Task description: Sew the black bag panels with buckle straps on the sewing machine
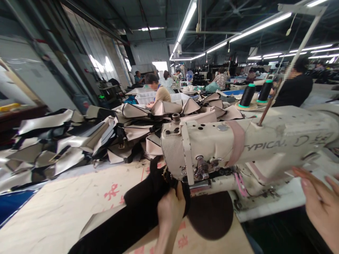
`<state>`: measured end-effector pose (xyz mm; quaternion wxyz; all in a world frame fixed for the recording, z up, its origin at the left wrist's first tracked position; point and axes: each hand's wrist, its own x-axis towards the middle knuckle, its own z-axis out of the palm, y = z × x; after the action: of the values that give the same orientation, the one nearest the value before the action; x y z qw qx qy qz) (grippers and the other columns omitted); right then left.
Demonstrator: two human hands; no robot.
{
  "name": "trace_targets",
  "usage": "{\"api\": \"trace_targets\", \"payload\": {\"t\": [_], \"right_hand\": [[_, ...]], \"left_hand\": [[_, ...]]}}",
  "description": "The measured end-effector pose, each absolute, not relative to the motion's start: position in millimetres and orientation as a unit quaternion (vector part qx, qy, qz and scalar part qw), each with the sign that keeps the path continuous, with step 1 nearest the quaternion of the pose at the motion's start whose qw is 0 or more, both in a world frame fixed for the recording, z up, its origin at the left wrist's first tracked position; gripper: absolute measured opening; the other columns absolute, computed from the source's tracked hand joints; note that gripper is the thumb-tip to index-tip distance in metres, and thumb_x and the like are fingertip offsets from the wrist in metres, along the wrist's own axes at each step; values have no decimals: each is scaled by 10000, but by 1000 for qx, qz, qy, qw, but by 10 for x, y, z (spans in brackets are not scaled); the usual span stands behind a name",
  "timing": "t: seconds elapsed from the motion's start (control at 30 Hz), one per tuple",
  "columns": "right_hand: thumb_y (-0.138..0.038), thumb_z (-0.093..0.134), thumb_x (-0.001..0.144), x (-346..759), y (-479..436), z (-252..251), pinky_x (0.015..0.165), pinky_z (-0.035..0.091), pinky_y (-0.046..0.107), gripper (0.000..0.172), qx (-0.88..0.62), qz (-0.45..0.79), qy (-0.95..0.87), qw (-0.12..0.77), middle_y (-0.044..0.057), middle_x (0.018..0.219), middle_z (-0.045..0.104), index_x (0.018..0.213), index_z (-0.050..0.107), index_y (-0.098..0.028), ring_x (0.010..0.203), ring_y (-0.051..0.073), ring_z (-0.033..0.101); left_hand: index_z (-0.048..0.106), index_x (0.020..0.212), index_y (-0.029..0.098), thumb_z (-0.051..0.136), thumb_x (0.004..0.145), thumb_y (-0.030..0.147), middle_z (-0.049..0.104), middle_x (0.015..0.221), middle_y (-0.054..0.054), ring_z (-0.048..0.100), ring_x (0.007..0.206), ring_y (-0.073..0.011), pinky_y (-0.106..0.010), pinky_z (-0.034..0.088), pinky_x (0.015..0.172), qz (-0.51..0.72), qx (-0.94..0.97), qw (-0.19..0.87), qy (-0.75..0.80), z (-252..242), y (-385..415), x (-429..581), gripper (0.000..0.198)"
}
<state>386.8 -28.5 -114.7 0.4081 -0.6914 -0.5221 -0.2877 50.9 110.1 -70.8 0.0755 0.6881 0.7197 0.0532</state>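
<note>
My left hand (171,208) is closed on a black fabric piece (143,208), just left of the sewing machine's needle area. The piece has a small metal buckle at its upper end and a beige panel along its lower side; it stretches toward the lower left. A dark piece with a rounded end (212,215) lies below the machine arm. The sewing machine (206,148) is off-white and marked TYPICAL. To its right, my right hand (320,201) is raised with its fingers stretched and apart. A small pale sliver by its fingertips is too unclear to name.
Beige and black sewn pieces (132,132) are heaped behind the wooden tabletop (69,201). Two black thread cones (246,95) stand behind the machine, near a slanted thread stand. A person in black (295,84) is at the right; others sit farther back near a white bin (144,98).
</note>
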Motion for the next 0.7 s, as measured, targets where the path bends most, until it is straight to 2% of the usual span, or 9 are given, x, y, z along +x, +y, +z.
{"api": "trace_targets", "payload": {"t": [0.1, 0.17, 0.27, 0.4, 0.5, 0.6, 0.7], "right_hand": [[-381, 483, 860, 3329, -220, -971, 829, 444, 276, 281, -686, -159, -480, 523, 72, 899, 660, 937, 651, -169, 842, 186, 606], [-405, 466, 867, 2791, -102, -1004, 635, 458, 199, 304, -661, 45, -488, 568, 42, 729, 637, 794, 640, -167, 662, 139, 599], [-496, 411, 869, 1993, 183, -1118, 449, 363, 195, 408, -595, 373, -478, 528, 7, 599, 552, 769, 609, -154, 470, 105, 489], [-494, 507, 805, 1395, 537, -1207, 442, 237, 192, 390, -532, 474, -434, 551, -42, 508, 412, 623, 508, -148, 461, 71, 337], [-439, 525, 795, 1270, 634, -1270, 423, 166, 195, 372, -509, 521, -359, 584, -67, 480, 297, 576, 395, -168, 452, 58, 248], [-438, 534, 783, 1226, 638, -1328, 399, 128, 199, 373, -500, 544, -302, 602, -74, 452, 297, 572, 370, -177, 409, 48, 223], [-467, 564, 748, 1186, 650, -1341, 387, 123, 189, 380, -493, 561, -260, 612, -73, 432, 331, 572, 404, -171, 391, 43, 231]], "left_hand": [[691, 836, 89, 328, 903, 306, 687, 762, -156, 657, 685, -216, -238, 434, 563, 51, 683, 66, 725, -722, 1100, 524, 427], [691, 835, 90, 333, 901, 302, 683, 755, -156, 656, 679, -219, -240, 432, 556, 49, 683, 63, 726, -722, 1101, 525, 421], [686, 877, 96, 346, 894, 274, 679, 761, -150, 654, 681, -217, -236, 429, 548, 42, 694, 57, 717, -719, 1102, 507, 385], [650, 1016, 108, 353, 880, 219, 674, 792, -141, 649, 680, -216, -233, 425, 533, 23, 729, 57, 682, -725, 1105, 472, 345], [639, 1042, 106, 345, 879, 219, 670, 801, -146, 648, 694, -220, -233, 428, 539, 20, 727, 66, 683, -740, 1115, 456, 354], [612, 1097, 125, 346, 876, 190, 671, 849, -144, 648, 714, -215, -232, 428, 560, 22, 729, 73, 681, -759, 1141, 449, 352], [622, 1066, 133, 328, 883, 184, 675, 872, -142, 652, 735, -212, -231, 415, 567, 25, 727, 88, 681, -767, 1191, 450, 350]]}}
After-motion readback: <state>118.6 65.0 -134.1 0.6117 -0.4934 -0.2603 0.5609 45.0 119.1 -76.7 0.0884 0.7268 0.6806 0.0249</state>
